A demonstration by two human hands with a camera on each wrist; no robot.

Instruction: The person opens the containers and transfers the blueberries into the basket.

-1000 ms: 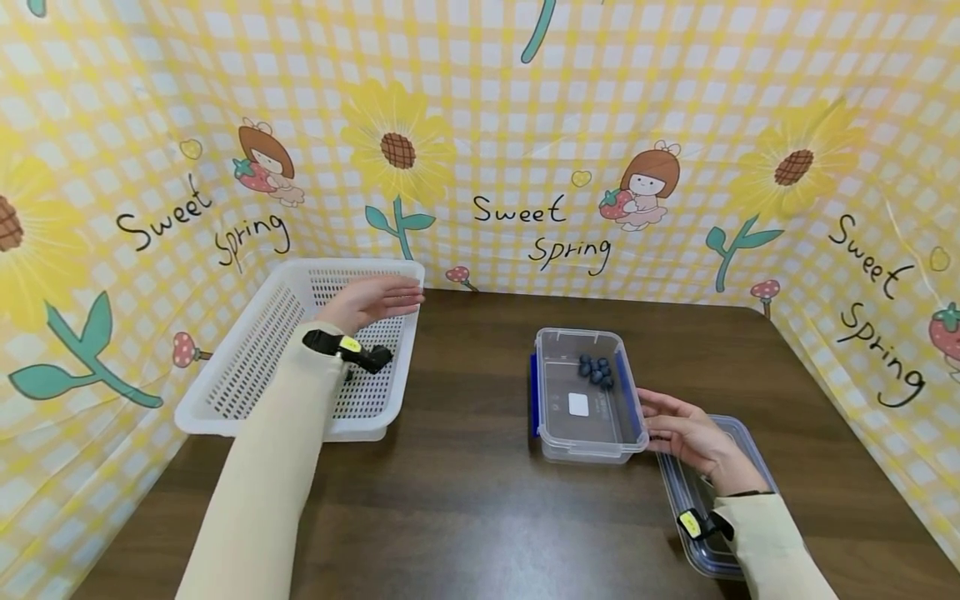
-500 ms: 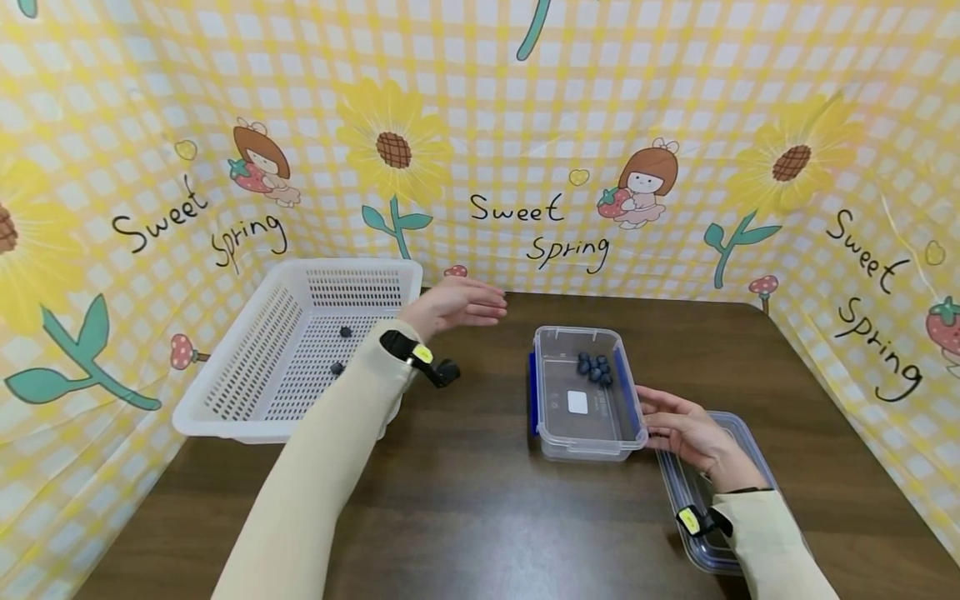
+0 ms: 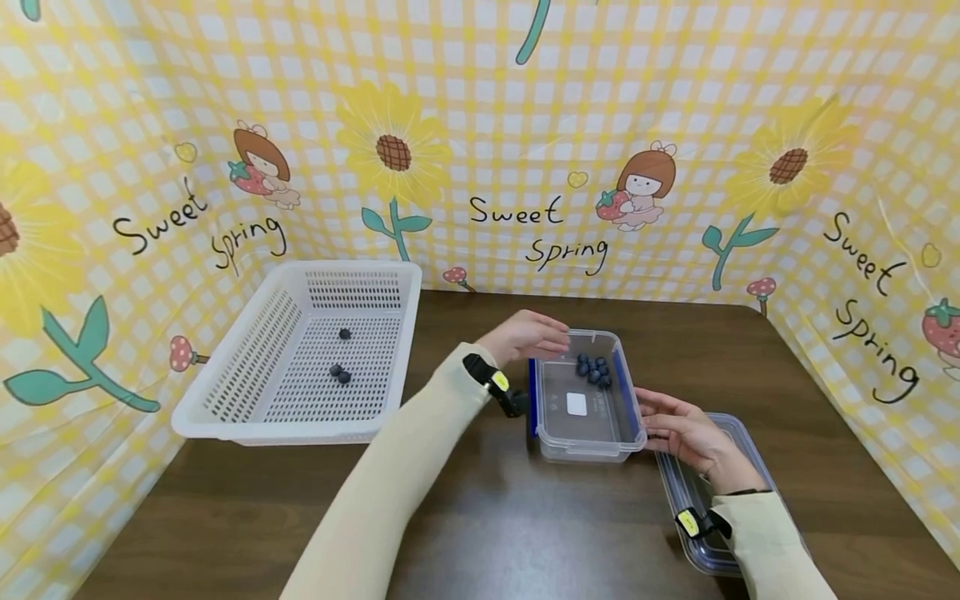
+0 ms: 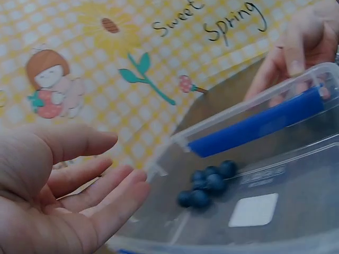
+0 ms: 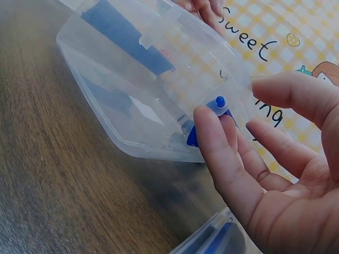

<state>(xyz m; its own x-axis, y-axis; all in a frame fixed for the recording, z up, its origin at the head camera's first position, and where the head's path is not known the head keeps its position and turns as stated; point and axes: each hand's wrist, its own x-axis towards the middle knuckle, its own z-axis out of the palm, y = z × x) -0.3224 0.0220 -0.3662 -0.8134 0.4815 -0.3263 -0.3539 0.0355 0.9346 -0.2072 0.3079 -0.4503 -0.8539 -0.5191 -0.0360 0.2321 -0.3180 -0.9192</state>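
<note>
Left hand [image 3: 527, 337], palm up with fingers straight and relaxed and holding nothing, hovers over the far left corner of the clear plastic box [image 3: 551, 433], which sits near the middle of the desk [image 3: 465, 517]. A second ago this hand was over the white basket [image 3: 225, 421]; half a second ago it was over bare wood between basket and box. The box is a shallow rounded rectangle of thin see-through plastic with blue clip strips [image 3: 532, 392] along its long sides and a white label on its floor. A small cluster of round, dark, matte blueberries [image 3: 594, 370] lies at the far end inside it; the left wrist view shows them just past the fingertips [image 4: 139, 180].

Right hand [image 3: 684, 433] rests with loosely spread fingers against the box's right side, one fingertip [image 5: 209, 119] touching the blue clip; it has not shifted. Under the right wrist lies the clear lid [image 3: 693, 550], at the desk's near right edge.

The white basket, rigid plastic with slotted walls and a perforated floor, stands at the far left of the dark wood-grain desk. Three loose berries [image 3: 341, 372] lie in it, in full view now that the arm has left. A yellow checked cloth [image 3: 480, 100] printed with sunflowers rings the desk.
</note>
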